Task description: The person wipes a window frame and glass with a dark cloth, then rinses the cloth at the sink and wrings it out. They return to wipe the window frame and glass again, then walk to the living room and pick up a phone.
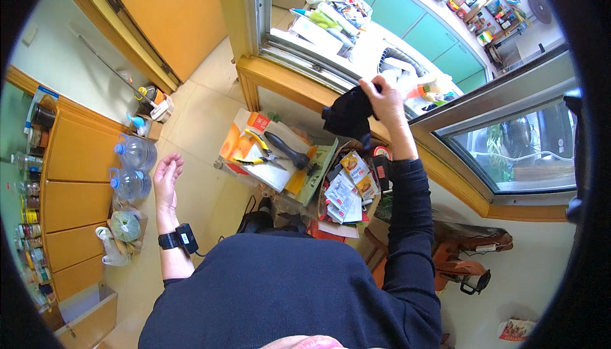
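Note:
My right hand (385, 101) grips a black cloth (350, 112), which hangs down in front of the wooden frame of an open window. My left hand (168, 175) is held out at the left above the tiled floor, with nothing in it and its fingers loosely bent. Between the hands, pliers with yellow and black handles (260, 141) and a dark-handled brush (286, 150) lie on printed cardboard and paper. Beside them, a box holds printed packets (357, 170) and papers.
Large clear plastic bottles (136, 152) stand left of my left hand, before wooden cabinets (83, 158). The window's metal track (310, 65) runs beyond the cloth. An open glass pane (515, 148) is at the right. Cluttered items (329, 19) lie past the sill.

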The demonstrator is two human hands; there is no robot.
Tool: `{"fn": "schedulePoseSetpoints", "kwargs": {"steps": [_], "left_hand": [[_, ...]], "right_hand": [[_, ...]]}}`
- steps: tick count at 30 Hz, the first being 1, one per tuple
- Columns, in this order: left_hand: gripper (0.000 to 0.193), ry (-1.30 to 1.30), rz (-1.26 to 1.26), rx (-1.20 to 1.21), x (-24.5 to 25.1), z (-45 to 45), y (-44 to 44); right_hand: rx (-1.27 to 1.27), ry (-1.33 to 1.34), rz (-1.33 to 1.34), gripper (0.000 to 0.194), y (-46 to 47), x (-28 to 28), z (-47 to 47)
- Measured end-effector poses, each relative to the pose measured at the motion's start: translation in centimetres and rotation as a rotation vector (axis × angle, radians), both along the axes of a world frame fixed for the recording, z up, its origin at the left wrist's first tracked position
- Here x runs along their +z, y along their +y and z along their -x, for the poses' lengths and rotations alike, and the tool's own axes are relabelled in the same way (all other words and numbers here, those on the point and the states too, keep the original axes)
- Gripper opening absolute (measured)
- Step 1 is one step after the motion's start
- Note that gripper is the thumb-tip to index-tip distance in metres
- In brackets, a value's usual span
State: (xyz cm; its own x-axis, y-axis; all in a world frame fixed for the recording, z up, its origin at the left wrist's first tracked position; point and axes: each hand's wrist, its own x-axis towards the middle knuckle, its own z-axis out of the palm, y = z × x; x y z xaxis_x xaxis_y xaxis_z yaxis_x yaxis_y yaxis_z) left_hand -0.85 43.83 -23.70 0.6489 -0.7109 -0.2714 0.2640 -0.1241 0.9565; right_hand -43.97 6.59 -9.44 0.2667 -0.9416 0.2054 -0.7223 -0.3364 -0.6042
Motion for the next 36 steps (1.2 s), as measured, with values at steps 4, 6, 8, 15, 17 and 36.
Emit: {"fn": "schedulePoseSetpoints", "kwargs": {"steps": [4, 6, 8, 15, 17, 36], "left_hand": [[0.023, -0.005, -0.001, 0.002, 0.4, -0.1, -0.4], [0.023, -0.03, 0.006, -0.019, 1.4, 0.0, -1.3], [0.024, -0.056, -0.015, -0.015, 2.8, 0.7, -2.8], [0.028, -0.32, 0.317, -0.445, 11.6, 7.0, -16.0], [0.039, -0.45, 0.455, -0.567, 14.4, 10.2, -19.7], [0.022, -1.155, 0.337, -0.033, 9.2, 17.1, -30.9]], "right_hand": [[0.053, -0.662, -0.378, 0.014, -1.1, 1.7, 2.5], [0.086, -0.702, -0.357, 0.008, -1.1, 2.7, 3.4], [0.121, -0.68, -0.214, 0.013, -0.8, 3.9, 3.4], [0.343, -0.419, 0.122, 0.019, 1.7, 7.7, -2.2], [0.431, -0.382, 0.056, 0.017, 2.6, 8.3, -4.0], [0.058, -0.373, 0.019, 0.051, 16.3, 2.2, 11.9]]}}
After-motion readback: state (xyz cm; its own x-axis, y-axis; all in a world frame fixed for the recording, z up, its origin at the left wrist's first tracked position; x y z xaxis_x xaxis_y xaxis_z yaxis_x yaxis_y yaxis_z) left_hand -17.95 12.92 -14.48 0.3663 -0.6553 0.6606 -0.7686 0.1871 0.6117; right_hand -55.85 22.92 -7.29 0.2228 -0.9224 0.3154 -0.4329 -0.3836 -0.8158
